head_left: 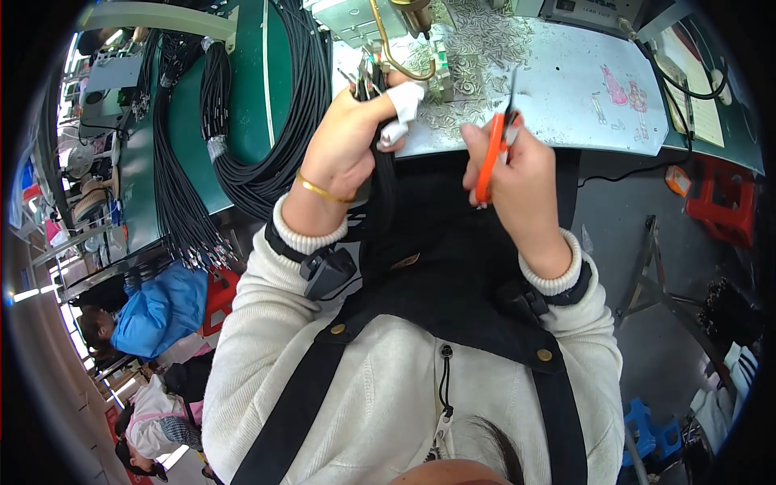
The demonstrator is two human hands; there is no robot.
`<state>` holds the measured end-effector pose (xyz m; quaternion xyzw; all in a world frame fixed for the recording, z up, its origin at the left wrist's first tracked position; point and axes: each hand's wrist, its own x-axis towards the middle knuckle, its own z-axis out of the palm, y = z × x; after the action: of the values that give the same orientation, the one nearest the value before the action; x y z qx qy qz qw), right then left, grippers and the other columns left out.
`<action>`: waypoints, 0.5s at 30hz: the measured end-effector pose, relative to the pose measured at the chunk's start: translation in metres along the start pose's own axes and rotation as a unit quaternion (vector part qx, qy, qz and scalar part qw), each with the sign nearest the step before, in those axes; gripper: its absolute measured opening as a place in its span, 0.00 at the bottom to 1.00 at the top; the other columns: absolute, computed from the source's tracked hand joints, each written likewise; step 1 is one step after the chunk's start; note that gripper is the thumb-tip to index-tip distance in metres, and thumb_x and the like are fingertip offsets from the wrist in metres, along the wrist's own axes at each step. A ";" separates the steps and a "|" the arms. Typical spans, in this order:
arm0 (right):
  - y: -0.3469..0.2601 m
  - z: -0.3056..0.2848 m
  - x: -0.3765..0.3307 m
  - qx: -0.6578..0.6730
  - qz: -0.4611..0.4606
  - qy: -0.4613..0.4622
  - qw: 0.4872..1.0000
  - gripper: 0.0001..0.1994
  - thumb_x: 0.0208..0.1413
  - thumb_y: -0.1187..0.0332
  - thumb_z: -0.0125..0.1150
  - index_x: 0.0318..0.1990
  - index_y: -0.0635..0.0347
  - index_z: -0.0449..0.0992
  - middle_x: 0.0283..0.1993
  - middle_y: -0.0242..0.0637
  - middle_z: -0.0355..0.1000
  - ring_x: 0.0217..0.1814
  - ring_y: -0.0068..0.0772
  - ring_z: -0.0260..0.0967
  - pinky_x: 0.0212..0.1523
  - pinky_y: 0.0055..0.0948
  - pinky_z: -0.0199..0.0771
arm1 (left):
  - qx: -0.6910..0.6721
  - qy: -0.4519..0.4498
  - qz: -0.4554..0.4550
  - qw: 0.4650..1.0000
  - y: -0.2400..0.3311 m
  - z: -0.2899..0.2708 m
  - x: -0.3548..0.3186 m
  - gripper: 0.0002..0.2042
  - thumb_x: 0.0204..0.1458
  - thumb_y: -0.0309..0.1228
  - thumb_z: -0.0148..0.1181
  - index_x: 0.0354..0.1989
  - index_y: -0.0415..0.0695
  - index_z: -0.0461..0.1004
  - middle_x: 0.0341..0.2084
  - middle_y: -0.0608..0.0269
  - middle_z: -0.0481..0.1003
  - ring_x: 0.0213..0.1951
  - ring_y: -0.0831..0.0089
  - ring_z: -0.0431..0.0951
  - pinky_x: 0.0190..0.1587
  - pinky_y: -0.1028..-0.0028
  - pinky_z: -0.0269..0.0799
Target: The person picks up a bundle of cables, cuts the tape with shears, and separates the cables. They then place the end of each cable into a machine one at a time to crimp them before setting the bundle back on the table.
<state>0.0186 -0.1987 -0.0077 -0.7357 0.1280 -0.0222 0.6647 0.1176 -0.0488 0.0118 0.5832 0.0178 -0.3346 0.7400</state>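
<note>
My left hand (349, 133) is closed round a bunch of black cables (385, 174), whose ends poke out above the fingers and whose lengths hang down in front of my apron. White wrapping (404, 101) covers the thumb and another finger of that hand. In my right hand (521, 166) is a pair of orange-handled cutters (491, 158), its dark tip pointing away from me. Beyond both hands, many small metal pieces (477, 48) are scattered over the white work surface (558, 105). The cutters are apart from the cables.
A machine with a brass-coloured tube (388, 48) stands at the far edge. Thick black cable bundles (275, 174) lie on the green table (182, 153) at left. A red stool (722, 202) and a metal stand (653, 275) are at right. Two people sit at lower left.
</note>
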 end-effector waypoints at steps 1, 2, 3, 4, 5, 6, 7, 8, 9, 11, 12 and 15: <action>-0.004 0.000 0.007 0.029 -0.003 0.018 0.999 0.12 0.51 0.64 0.54 0.25 0.64 0.67 0.15 0.32 0.64 0.11 0.18 0.60 0.12 0.19 0.56 | -0.006 0.010 0.008 1.000 0.000 0.000 0.007 0.06 0.43 0.27 0.58 0.30 0.41 0.72 0.18 0.71 0.68 0.16 0.85 0.64 0.15 0.84 0.57; -0.008 0.000 0.014 0.058 -0.006 0.035 0.998 0.11 0.51 0.64 0.54 0.27 0.64 0.67 0.16 0.31 0.65 0.12 0.16 0.59 0.12 0.17 0.56 | -0.012 0.020 0.016 1.000 0.001 0.001 0.011 0.06 0.43 0.28 0.58 0.30 0.41 0.72 0.18 0.71 0.68 0.16 0.85 0.63 0.14 0.84 0.56; -0.010 0.000 0.022 0.086 -0.007 0.054 0.995 0.11 0.52 0.64 0.54 0.28 0.64 0.67 0.17 0.29 0.65 0.12 0.15 0.58 0.12 0.15 0.56 | -0.011 0.021 0.015 1.000 0.002 0.002 0.013 0.06 0.43 0.28 0.58 0.30 0.41 0.72 0.18 0.71 0.68 0.16 0.85 0.63 0.14 0.84 0.56; -0.012 -0.001 0.030 0.088 -0.006 0.053 0.995 0.11 0.52 0.64 0.54 0.28 0.64 0.67 0.17 0.29 0.65 0.12 0.15 0.58 0.12 0.15 0.56 | 0.001 0.023 0.018 1.000 0.003 0.005 0.014 0.06 0.43 0.28 0.58 0.30 0.41 0.72 0.17 0.71 0.67 0.15 0.86 0.63 0.14 0.84 0.56; -0.014 -0.002 0.040 0.069 -0.008 0.040 0.997 0.10 0.52 0.64 0.54 0.29 0.64 0.67 0.17 0.29 0.64 0.12 0.15 0.57 0.12 0.15 0.56 | 0.012 0.026 0.020 0.999 0.005 0.007 0.016 0.06 0.43 0.28 0.58 0.30 0.41 0.72 0.17 0.71 0.67 0.15 0.86 0.63 0.14 0.85 0.55; -0.016 -0.003 0.048 0.049 -0.009 0.028 0.998 0.10 0.52 0.64 0.54 0.30 0.64 0.66 0.17 0.28 0.62 0.12 0.15 0.57 0.12 0.16 0.57 | 0.024 0.029 0.023 0.999 0.007 0.008 0.017 0.07 0.43 0.28 0.58 0.30 0.41 0.72 0.17 0.71 0.67 0.15 0.86 0.63 0.13 0.85 0.55; -0.017 -0.004 0.055 0.030 -0.011 0.015 0.999 0.10 0.52 0.65 0.54 0.31 0.63 0.66 0.17 0.27 0.61 0.12 0.15 0.56 0.12 0.16 0.57 | 0.025 0.029 0.022 0.999 0.008 0.008 0.018 0.07 0.43 0.28 0.58 0.30 0.41 0.72 0.17 0.71 0.67 0.15 0.86 0.63 0.13 0.85 0.55; -0.015 -0.003 0.060 0.031 -0.010 0.015 0.999 0.10 0.52 0.65 0.54 0.31 0.63 0.66 0.17 0.27 0.61 0.12 0.15 0.56 0.12 0.16 0.57 | 0.027 0.025 0.021 0.999 0.009 0.007 0.019 0.06 0.43 0.28 0.58 0.30 0.41 0.72 0.17 0.71 0.67 0.15 0.86 0.62 0.13 0.85 0.54; -0.014 -0.003 0.064 0.055 -0.011 0.001 0.998 0.10 0.51 0.65 0.54 0.31 0.64 0.66 0.17 0.26 0.60 0.12 0.14 0.55 0.12 0.16 0.57 | 0.030 0.021 0.019 0.999 0.010 0.006 0.019 0.06 0.43 0.28 0.58 0.30 0.41 0.72 0.17 0.71 0.67 0.14 0.86 0.62 0.13 0.85 0.54; -0.010 -0.001 0.071 0.103 -0.013 -0.029 0.994 0.10 0.51 0.65 0.54 0.31 0.64 0.66 0.15 0.25 0.57 0.13 0.14 0.54 0.13 0.16 0.57 | 0.032 0.018 0.017 0.999 0.012 0.005 0.020 0.06 0.43 0.28 0.58 0.30 0.41 0.72 0.16 0.71 0.67 0.14 0.86 0.62 0.13 0.85 0.54; -0.010 0.000 0.072 0.104 -0.012 -0.030 0.994 0.10 0.51 0.65 0.54 0.31 0.64 0.66 0.15 0.25 0.57 0.13 0.14 0.54 0.13 0.16 0.57 | 0.034 0.013 0.012 0.999 0.014 0.005 0.020 0.06 0.43 0.27 0.58 0.30 0.41 0.72 0.17 0.71 0.67 0.14 0.86 0.62 0.12 0.86 0.53; -0.011 0.004 0.068 0.111 0.001 -0.006 0.994 0.09 0.51 0.66 0.54 0.32 0.64 0.66 0.15 0.25 0.56 0.13 0.14 0.53 0.13 0.16 0.58 | 0.037 0.003 0.002 0.999 0.016 0.004 0.022 0.05 0.43 0.27 0.58 0.29 0.41 0.71 0.17 0.71 0.67 0.14 0.86 0.61 0.12 0.86 0.53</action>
<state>0.0869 -0.2085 -0.0063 -0.6571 0.1217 -0.0315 0.7433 0.1411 -0.0606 0.0173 0.6116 0.0062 -0.3316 0.7183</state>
